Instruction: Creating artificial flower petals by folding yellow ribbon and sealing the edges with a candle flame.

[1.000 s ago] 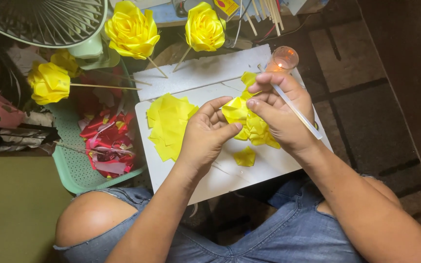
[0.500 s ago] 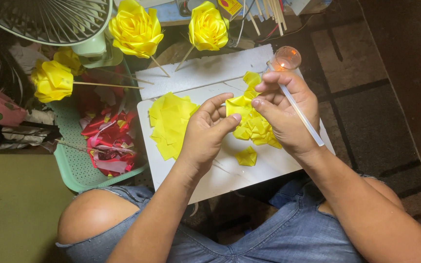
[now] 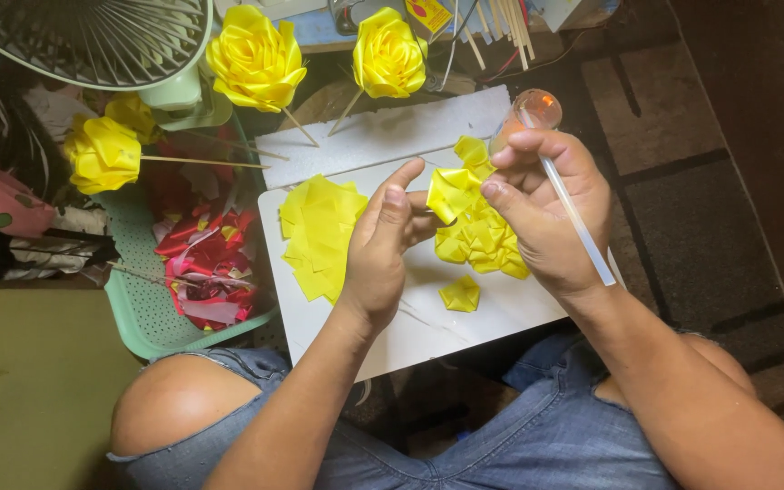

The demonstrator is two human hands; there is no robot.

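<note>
Now both hands [image 3: 465, 218] pinch one folded yellow petal [image 3: 451, 192] — between fingertips.

White board [image 3: 501, 318] sits on the person's lap. On it: a stack of flat yellow squares [image 3: 319, 236], a heap of folded petals [image 3: 483, 245], and one stray petal [image 3: 460, 294].

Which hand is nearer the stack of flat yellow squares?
Left. The left hand sits right beside the stack; the right hand is farther off, past the folded petals.
</note>
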